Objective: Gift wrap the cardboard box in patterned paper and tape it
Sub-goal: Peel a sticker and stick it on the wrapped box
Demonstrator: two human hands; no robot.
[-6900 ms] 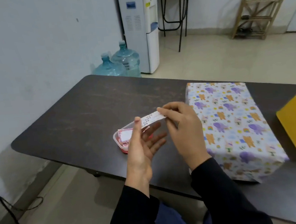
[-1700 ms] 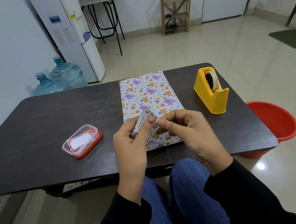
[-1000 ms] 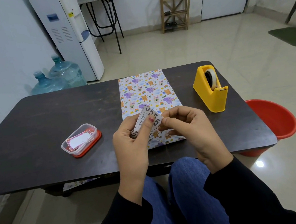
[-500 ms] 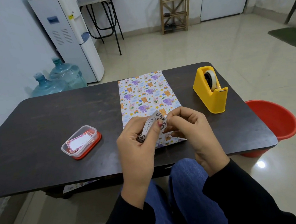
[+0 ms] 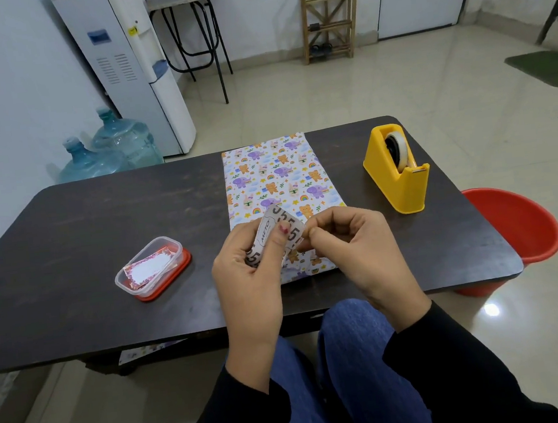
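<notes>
Scanning from the left, we noted a tub of cards on the table. Our left hand pinched a printed strip under its thumb; our right hand nipped the strip's edge between thumb and forefinger. The box lay behind, fully papered, with the dispenser further right. We judged labelling in hand; next, the strip needs peeling.
</notes>
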